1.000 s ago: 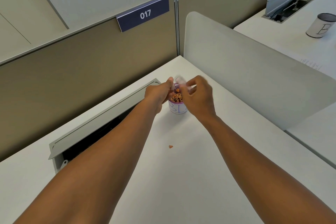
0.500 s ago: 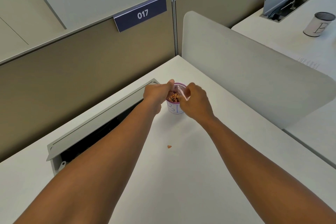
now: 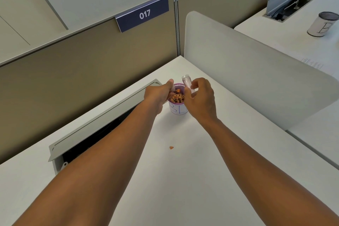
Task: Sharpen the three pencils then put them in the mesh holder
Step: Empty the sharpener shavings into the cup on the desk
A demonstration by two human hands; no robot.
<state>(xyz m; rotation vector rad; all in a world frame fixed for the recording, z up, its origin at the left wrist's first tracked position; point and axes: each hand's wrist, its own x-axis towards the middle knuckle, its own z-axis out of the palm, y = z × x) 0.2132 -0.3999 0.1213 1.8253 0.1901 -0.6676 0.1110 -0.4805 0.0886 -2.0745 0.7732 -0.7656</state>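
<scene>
Shavings (image 3: 177, 97) fill purple cup (image 3: 178, 110); R grip (image 3: 200, 97) pinches clear tube (image 3: 187, 82); L grip (image 3: 157, 95) curled, contents hidden.

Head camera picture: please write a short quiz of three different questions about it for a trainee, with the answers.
1. True or false: the purple cup holds pencil shavings.
2. What does the right hand hold? A) a clear small container B) scissors C) a ruler
3. Fill in: the sign on the partition reads ___.

Key:
1. True.
2. A: the clear container is over the cup, beside the left hand.
3. 017.
</scene>
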